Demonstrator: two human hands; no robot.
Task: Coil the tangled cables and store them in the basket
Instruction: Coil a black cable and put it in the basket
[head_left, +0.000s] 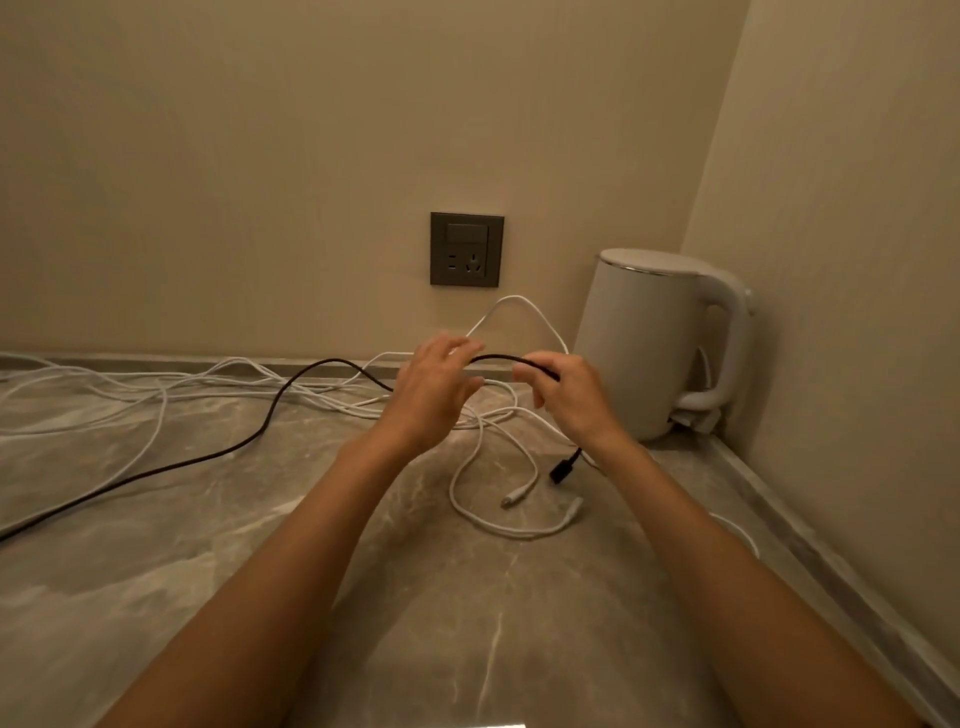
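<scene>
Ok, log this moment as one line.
black cable: raised between hands | left hand: at cable, grip blurred | right hand: pinches cable | white cables: tangled on counter | basket: not in view

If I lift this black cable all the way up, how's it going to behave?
Probably floppy: the black cable arcs between the left hand and right hand, and its plug end droops. Likely light, being thin. It may drag the white cables it crosses.

We note a domestic or hotel-type room: white electric kettle, dark grey wall socket, grey marble-patterned surface.
</scene>
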